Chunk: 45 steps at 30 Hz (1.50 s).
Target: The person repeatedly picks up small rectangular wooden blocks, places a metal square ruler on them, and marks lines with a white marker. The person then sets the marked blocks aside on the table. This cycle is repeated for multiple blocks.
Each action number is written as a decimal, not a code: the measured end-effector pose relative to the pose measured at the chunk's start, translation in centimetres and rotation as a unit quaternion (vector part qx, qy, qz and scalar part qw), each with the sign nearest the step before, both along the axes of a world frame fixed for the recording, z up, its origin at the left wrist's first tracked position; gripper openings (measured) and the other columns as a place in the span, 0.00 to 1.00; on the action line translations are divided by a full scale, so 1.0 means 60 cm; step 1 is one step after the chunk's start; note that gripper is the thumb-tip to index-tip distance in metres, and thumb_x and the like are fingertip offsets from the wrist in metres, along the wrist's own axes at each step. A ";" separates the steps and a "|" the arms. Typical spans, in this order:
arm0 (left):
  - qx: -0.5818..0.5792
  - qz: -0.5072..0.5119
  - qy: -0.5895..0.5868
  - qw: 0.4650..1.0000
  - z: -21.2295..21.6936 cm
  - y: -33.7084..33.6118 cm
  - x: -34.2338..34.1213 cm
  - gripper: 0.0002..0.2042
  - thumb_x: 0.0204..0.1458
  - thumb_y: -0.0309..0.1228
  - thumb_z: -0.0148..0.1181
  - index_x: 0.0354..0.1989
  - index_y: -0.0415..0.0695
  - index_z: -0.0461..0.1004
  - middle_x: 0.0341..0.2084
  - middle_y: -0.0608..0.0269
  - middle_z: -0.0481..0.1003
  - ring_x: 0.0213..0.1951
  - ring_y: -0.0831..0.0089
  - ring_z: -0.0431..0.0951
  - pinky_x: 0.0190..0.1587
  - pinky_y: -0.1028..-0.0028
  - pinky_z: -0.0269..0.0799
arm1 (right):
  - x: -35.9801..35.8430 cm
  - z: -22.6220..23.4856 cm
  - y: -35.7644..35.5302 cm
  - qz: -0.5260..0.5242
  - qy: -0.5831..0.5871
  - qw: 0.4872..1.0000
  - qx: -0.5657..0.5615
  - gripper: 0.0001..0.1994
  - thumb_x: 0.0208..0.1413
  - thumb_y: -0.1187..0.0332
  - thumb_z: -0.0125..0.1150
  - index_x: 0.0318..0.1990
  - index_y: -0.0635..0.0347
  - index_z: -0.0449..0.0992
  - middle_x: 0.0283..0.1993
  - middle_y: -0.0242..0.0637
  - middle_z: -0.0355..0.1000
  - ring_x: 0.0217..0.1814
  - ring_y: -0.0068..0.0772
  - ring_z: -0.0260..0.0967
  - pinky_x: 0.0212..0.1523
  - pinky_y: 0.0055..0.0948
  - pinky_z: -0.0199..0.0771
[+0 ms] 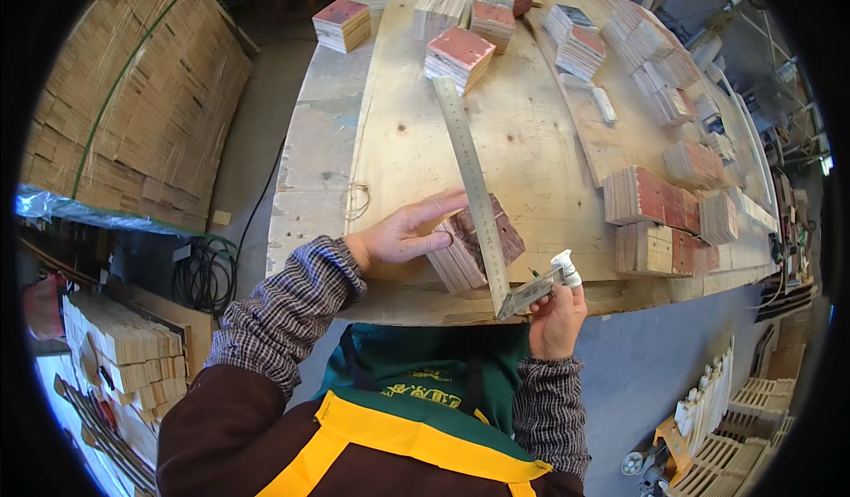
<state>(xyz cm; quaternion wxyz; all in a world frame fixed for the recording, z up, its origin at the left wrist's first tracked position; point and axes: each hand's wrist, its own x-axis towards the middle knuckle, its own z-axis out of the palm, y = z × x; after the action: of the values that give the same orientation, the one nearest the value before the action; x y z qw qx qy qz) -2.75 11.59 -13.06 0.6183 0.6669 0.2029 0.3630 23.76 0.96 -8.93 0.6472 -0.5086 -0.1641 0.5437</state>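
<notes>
A stack-layered plywood block (459,254) with a dark reddish top sits near the table's front edge. My left hand (400,235) grips its left side, thumb on the near face and fingers stretched along the far side. Across the block's top lies the long steel blade of a try square (467,156), pointing away from me. My right hand (558,322) is closed around the square's stock at the table edge. A small white piece (565,268) shows at its fingertips, with a thin dark tip beside it; I cannot make out what these are.
The wooden table (407,143) carries several more blocks, among them a red-topped block (459,52) by the blade's far end and stacked red blocks (651,200) at right. A wrapped pallet of wood pieces (133,99) stands left of the table, above a coiled black cable (205,276).
</notes>
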 end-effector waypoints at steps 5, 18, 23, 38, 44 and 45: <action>-0.027 0.036 0.032 0.998 0.008 -0.038 -0.034 0.28 0.60 0.31 0.57 0.68 0.38 0.59 0.67 0.49 0.59 0.69 0.61 0.58 0.70 0.64 0.52 | -0.034 0.000 0.016 0.009 -0.022 0.999 0.024 0.14 0.61 0.77 0.48 0.54 0.63 0.68 0.34 0.29 0.70 0.27 0.18 0.63 0.25 0.21 0.69; -0.087 0.141 0.023 0.986 -0.003 -0.105 0.004 0.39 0.52 0.35 0.70 0.68 0.36 0.55 0.63 0.53 0.64 0.65 0.65 0.63 0.67 0.66 0.57 | -0.044 -0.013 0.015 0.067 -0.153 0.983 0.072 0.17 0.64 0.76 0.49 0.59 0.65 0.65 0.36 0.32 0.70 0.28 0.20 0.66 0.27 0.24 0.71; -0.065 0.092 0.016 0.993 -0.003 -0.061 -0.004 0.37 0.53 0.34 0.68 0.68 0.36 0.55 0.63 0.51 0.64 0.64 0.64 0.64 0.67 0.66 0.59 | -0.054 -0.007 0.018 0.063 -0.168 0.982 0.060 0.16 0.65 0.74 0.52 0.59 0.64 0.65 0.36 0.33 0.71 0.28 0.21 0.68 0.27 0.24 0.72; -0.146 0.087 -0.028 0.985 -0.002 -0.066 0.011 0.42 0.48 0.31 0.72 0.70 0.42 0.53 0.66 0.58 0.62 0.66 0.66 0.60 0.69 0.62 0.55 | -0.042 0.006 0.035 0.102 -0.211 0.972 0.035 0.15 0.65 0.72 0.53 0.57 0.66 0.66 0.33 0.33 0.71 0.25 0.17 0.66 0.23 0.20 0.71; -0.167 0.080 -0.048 0.982 -0.004 -0.063 0.013 0.42 0.46 0.30 0.74 0.69 0.43 0.55 0.65 0.59 0.62 0.65 0.67 0.62 0.68 0.62 0.57 | -0.048 0.008 0.034 0.089 -0.232 0.968 0.020 0.16 0.65 0.73 0.52 0.58 0.66 0.66 0.34 0.32 0.70 0.25 0.17 0.66 0.24 0.20 0.72; -0.178 0.077 -0.054 0.980 -0.004 -0.063 0.012 0.42 0.46 0.29 0.74 0.69 0.43 0.55 0.65 0.59 0.63 0.65 0.67 0.62 0.68 0.62 0.57 | -0.049 0.008 0.033 0.093 -0.230 0.968 0.029 0.16 0.65 0.73 0.52 0.58 0.65 0.66 0.34 0.32 0.70 0.26 0.17 0.66 0.24 0.20 0.72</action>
<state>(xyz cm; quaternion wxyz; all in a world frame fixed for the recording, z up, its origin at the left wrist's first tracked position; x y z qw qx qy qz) -2.03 7.79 -13.28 0.7074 0.5083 0.2807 0.4030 20.83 2.97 -8.46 0.5530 -0.5839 -0.3707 0.4646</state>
